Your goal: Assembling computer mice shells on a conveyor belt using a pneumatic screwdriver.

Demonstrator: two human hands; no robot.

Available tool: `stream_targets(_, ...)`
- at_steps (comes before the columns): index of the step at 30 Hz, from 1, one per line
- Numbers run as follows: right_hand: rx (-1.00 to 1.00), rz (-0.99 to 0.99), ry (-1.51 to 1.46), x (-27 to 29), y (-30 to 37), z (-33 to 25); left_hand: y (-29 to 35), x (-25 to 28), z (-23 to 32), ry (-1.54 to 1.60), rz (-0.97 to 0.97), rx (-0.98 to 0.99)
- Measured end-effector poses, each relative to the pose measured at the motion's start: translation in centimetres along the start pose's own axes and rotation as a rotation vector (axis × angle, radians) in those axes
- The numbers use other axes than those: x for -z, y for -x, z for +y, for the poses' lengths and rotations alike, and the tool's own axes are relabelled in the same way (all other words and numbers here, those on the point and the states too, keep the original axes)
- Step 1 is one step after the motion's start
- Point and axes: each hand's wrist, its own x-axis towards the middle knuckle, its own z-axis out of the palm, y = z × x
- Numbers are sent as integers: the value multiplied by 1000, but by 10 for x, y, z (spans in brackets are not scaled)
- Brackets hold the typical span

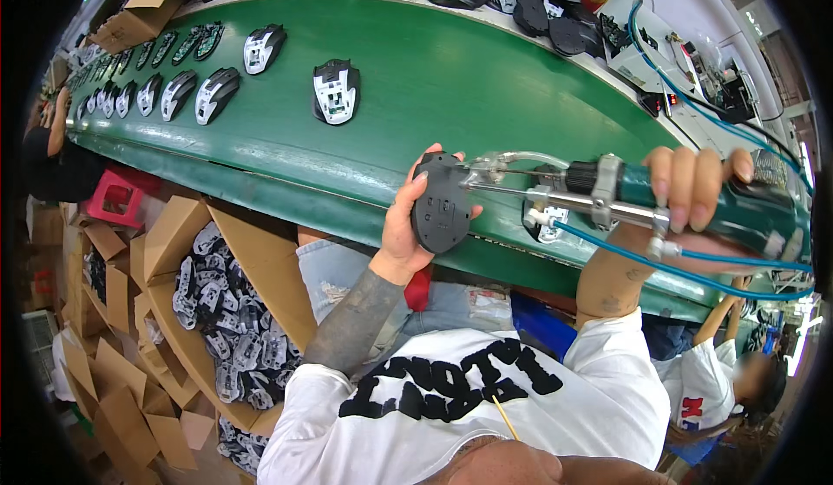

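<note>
My left hand (399, 232) is closed around a black computer mouse (442, 207), its underside turned up and its screw holes showing. My right hand (694, 188) grips a dark green power screwdriver (764, 218) that lies almost level, with metal rods and blue air hoses along it. The screwdriver's front end touches or sits just beside the far right edge of the mouse; whether the bit is in a screw cannot be made out. Beneath the screwdriver, another mouse body (548, 227) lies partly hidden on the green belt (416, 95).
A white-and-black mouse body (336, 93) lies ahead on the belt, with several more and green circuit boards (208, 41) farther left. Black mouse bottoms (527, 3) are piled on the far ledge. A carton (260, 281) of shells stands at left. Co-workers (694, 389) sit at both ends.
</note>
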Motion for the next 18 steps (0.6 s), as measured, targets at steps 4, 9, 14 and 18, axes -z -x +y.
stream_targets(4,-8,27,2,-8,1,0,1,1,-4,-48,-44,63)
stream_targets(9,-29,128,9,-19,0,26,0,7,4,-73,-29,43)
stream_targets(14,-14,106,-39,-19,-4,38,8,0,15,-122,11,31)
stream_targets(18,-31,-2,-47,-7,-1,37,2,1,6,-104,-49,61)
